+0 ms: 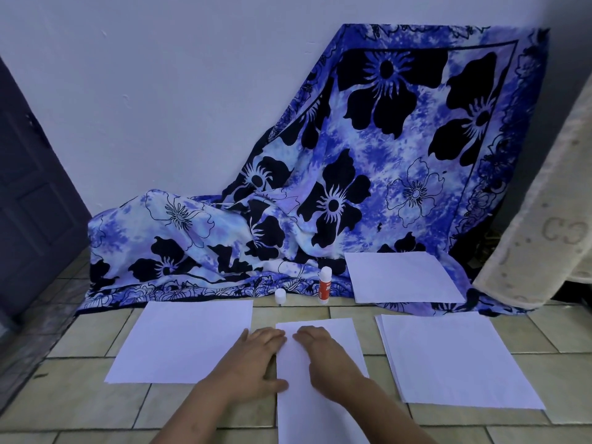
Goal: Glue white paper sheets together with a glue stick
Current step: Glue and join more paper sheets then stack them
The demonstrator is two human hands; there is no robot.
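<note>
Tiled floor [80, 398]: left hand [253, 363], right hand [323, 357] press middle sheet [320, 418], fingers [272, 336] straight; glue stick [324, 286] upright, cap [280, 295] beside.

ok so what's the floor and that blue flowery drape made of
Pale beige tiled floor: likely glazed ceramic, faint sheen, dark grout lines between tiles. Blue and black flower-print cloth: thin woven fabric, perhaps cotton, matte; it creases and drapes softly.

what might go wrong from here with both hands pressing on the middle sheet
The glue stick stands with its cap off beside it, so it may dry out, or tip onto the cloth behind it.
The left hand and right hand press the middle sheet on the tiled floor; any glue squeezed past an edge could stick it down there.
</note>
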